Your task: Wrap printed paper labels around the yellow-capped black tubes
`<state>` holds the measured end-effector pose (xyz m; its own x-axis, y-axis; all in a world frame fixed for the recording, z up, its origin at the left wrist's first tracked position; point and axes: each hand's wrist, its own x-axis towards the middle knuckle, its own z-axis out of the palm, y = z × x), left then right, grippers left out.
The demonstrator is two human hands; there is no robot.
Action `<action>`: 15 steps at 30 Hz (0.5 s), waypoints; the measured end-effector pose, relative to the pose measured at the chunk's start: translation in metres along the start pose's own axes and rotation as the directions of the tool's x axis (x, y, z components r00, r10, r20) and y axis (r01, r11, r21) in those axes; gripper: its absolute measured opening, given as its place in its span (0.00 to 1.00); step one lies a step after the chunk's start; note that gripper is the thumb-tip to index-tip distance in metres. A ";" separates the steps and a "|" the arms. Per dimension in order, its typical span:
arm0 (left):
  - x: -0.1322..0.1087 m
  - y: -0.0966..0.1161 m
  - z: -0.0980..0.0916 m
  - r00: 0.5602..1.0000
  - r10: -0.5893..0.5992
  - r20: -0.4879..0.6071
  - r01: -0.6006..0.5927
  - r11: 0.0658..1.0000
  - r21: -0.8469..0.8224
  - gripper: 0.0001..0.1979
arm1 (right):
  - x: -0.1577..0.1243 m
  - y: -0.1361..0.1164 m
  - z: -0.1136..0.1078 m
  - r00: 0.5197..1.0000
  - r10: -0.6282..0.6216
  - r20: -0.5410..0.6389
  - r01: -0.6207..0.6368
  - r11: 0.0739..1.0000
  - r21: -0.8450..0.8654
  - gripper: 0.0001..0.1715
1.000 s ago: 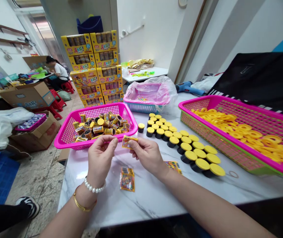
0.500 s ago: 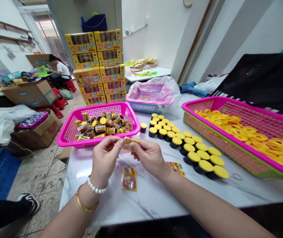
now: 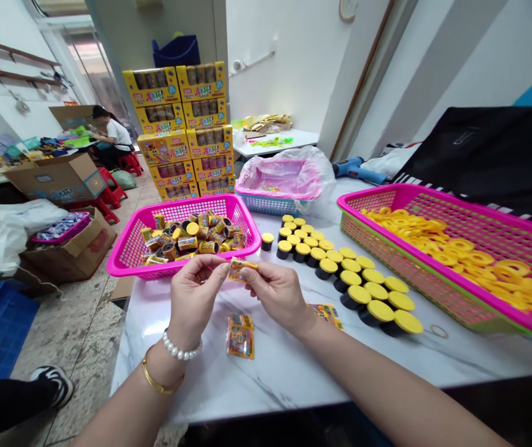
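Above the marble-patterned table, my left hand (image 3: 197,297) pinches the left edge of a small yellow printed label (image 3: 239,269). The thumb and fingers of my right hand (image 3: 279,294) grip the same label from the right. Below them lies a small stack of similar labels (image 3: 240,340); more labels (image 3: 327,315) lie partly hidden behind my right wrist. Rows of black cups with yellow lids (image 3: 351,266) stand to the right of my hands. Beyond my left hand, a pink basket (image 3: 121,264) holds many small cups wrapped in printed labels (image 3: 186,241).
A long pink basket (image 3: 433,287) of yellow rings (image 3: 475,254) stands on the right. Yellow display boxes (image 3: 210,135) are stacked at the back, beside a plastic-lined basket (image 3: 270,202) and a blue heat gun (image 3: 359,170). Another person (image 3: 115,136) sits far left.
The view has shifted slightly, so the table items appear a little further left. Both hands stay on the label in nearly the same pose.
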<state>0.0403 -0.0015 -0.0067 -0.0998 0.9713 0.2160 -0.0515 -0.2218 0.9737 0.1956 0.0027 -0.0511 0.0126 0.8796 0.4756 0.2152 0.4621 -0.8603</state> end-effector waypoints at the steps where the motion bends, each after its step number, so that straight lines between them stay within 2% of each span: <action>1: 0.000 0.000 0.000 1.000 0.006 -0.007 -0.006 1.000 0.008 0.10 | 0.000 0.000 0.000 1.000 0.003 0.000 -0.003 1.000 0.002 0.23; 6: -0.001 -0.001 -0.001 0.999 0.004 0.036 -0.005 0.999 0.042 0.09 | 0.001 0.000 0.001 1.000 0.008 0.003 -0.008 1.000 0.003 0.24; 11: 0.000 -0.002 -0.002 1.000 -0.013 0.023 0.012 0.999 0.037 0.10 | 0.000 0.003 0.001 1.000 0.005 0.005 -0.005 1.000 -0.019 0.25; 15: 0.000 -0.005 -0.001 0.996 -0.016 0.091 0.012 0.999 0.050 0.10 | -0.001 0.005 0.001 1.000 -0.018 0.019 0.019 0.999 -0.039 0.23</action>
<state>0.0397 -0.0006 -0.0113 -0.0081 0.9785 0.2059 -0.0027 -0.2059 0.9786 0.1952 0.0044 -0.0559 -0.0100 0.8731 0.4875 0.2536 0.4738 -0.8434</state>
